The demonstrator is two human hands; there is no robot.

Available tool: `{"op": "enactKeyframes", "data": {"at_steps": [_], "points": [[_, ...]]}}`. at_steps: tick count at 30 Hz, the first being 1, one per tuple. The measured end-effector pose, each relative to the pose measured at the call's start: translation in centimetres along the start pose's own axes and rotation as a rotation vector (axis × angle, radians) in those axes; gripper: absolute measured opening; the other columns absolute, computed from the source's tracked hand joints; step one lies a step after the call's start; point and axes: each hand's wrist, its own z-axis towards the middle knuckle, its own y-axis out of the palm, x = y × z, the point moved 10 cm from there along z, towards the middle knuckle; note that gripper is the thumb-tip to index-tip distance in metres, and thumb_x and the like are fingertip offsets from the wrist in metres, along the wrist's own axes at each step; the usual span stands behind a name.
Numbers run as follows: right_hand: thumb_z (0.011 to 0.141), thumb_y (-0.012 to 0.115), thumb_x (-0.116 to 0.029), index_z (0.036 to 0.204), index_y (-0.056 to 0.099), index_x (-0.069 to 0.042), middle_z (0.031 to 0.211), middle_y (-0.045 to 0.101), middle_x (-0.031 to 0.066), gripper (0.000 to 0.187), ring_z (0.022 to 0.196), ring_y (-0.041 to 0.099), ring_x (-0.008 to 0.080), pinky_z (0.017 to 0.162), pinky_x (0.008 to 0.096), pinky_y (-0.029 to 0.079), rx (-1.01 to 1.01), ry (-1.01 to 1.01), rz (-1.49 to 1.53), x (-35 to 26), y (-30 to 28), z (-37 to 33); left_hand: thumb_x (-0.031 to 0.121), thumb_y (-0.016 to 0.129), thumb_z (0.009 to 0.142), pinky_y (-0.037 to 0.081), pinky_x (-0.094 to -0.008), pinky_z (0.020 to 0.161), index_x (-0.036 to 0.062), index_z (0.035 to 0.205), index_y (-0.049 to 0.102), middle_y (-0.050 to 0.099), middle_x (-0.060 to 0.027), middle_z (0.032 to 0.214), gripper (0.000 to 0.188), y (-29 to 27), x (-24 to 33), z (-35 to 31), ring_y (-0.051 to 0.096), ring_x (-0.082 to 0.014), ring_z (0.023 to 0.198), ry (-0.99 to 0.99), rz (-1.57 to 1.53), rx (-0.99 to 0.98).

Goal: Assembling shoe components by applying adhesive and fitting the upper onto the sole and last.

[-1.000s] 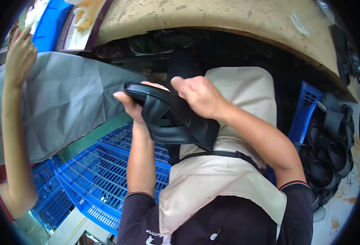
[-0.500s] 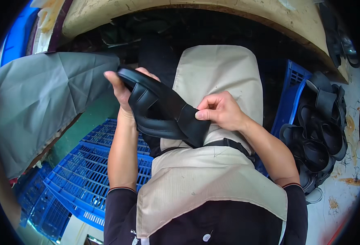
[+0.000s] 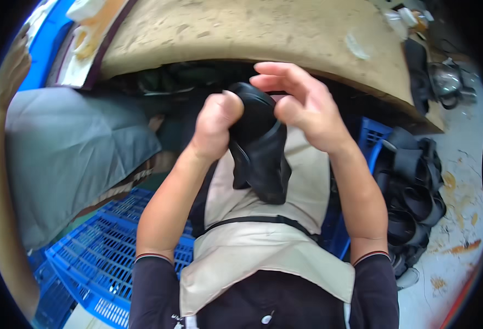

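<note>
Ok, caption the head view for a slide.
Left hand grips a black sandal above a beige apron, right hand beside the sandal, blue crate lower left.

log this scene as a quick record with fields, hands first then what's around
left hand: gripping black sandal
right hand: partly open at sandal's far end; contact unclear
sandal position: over beige apron
left side: gray cloth, blue slatted crate
right side: black footwear pile
ahead: worn tan worktable
</note>
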Motion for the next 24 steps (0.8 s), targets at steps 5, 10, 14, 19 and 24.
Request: {"op": "enactKeyframes", "data": {"at_steps": [5,10,14,19,24], "points": [[0.081,0.075,-0.016,0.135,0.062,0.0,0.118,0.069,0.0104,0.058,0.102,0.063,0.0184,0.092,0.0311,0.05,-0.074,-0.02,-0.157,0.6,-2.2,-0.3,0.041,0.067,0.097,0.052,-0.0288,0.077,-0.0036,0.103,0.072,0.073,-0.0119,0.096,0.045,5.0,-1.8,1.9,0.066,-0.0178,0.081,0.101,0.344,0.095],[0.079,0.073,-0.018,0.131,0.063,0.003,0.114,0.071,0.0095,0.058,0.1,0.064,0.0189,0.09,0.0299,0.05,-0.111,0.225,-0.209,4.5,-4.8,-2.1,0.013,0.075,0.089,0.051,-0.0267,0.068,-0.0038,0.098,0.073,0.072,-0.0102,0.094,0.019,6.0,2.2,0.0,0.063,-0.0137,0.075,0.409,0.922,0.339],[0.078,0.071,-0.018,0.128,0.064,0.004,0.109,0.072,0.0092,0.055,0.099,0.064,0.0191,0.088,0.0282,0.05,-0.18,0.357,-0.177,7.1,-4.8,-2.3,0.0,0.074,0.085,0.047,-0.0234,0.06,-0.0034,0.092,0.074,0.071,-0.0069,0.086,0.008,3.6,1.7,0.5,0.058,-0.0103,0.068,0.195,0.969,0.148],[0.084,0.071,-0.013,0.112,0.068,0.002,0.094,0.07,0.0042,0.032,0.082,0.059,0.0129,0.076,0.0231,0.046,-0.211,0.253,0.031,7.2,-3.1,-1.9,0.003,0.071,0.092,0.044,-0.0187,0.062,0.0006,0.092,0.073,0.066,-0.0034,0.082,0.003,0.6,-1.4,1.8,0.054,-0.0066,0.068,-0.195,0.47,-0.037],[0.084,0.07,-0.013,0.106,0.069,0.002,0.091,0.07,0.004,0.026,0.08,0.059,0.0126,0.076,0.0233,0.047,-0.13,0.279,-0.027,7.8,-1.8,-1.8,0.018,0.07,0.097,0.04,-0.0187,0.056,0.0028,0.082,0.07,0.057,0.0019,0.07,0.022,0.5,-0.7,2.1,0.048,-0.0044,0.062,-0.168,0.866,0.059]]}}
